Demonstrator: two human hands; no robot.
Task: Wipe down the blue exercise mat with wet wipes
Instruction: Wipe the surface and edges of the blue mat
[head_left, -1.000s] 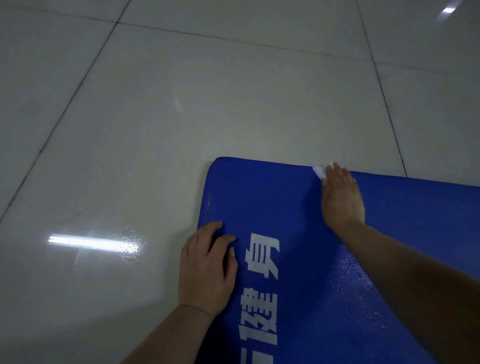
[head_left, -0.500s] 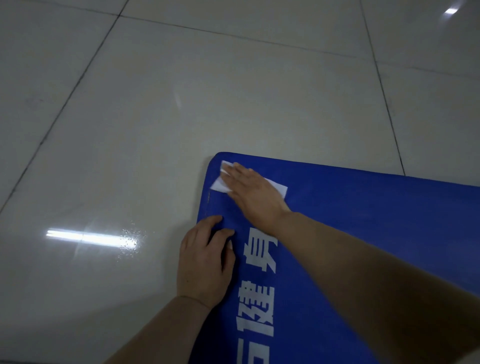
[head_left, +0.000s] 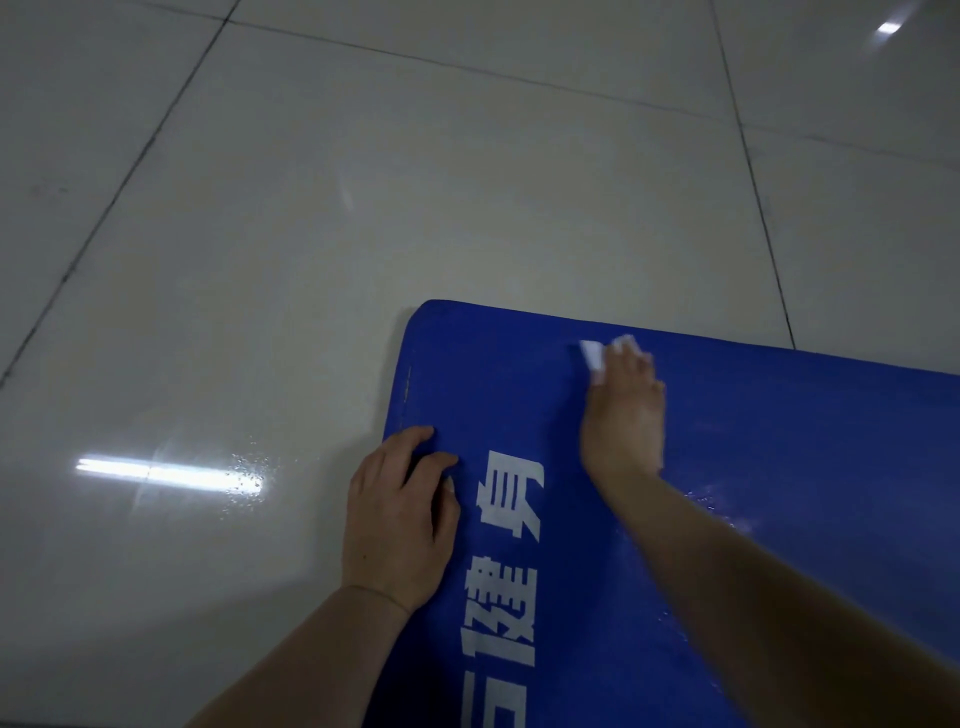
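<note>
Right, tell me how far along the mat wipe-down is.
Done: wet droplets glisten on the blue mat beside the right forearm, so that stretch looks wiped. In hand: the right hand presses a white wipe flat near the mat's far edge, while the left hand steadies the left edge. Left: the far-left corner and the white lettering show no wetness; the rest is out of frame.

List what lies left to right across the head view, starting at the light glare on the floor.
Light glare → water droplets → left hand → white lettering → wet wipe → right hand, all but the first two on the blue mat.
</note>
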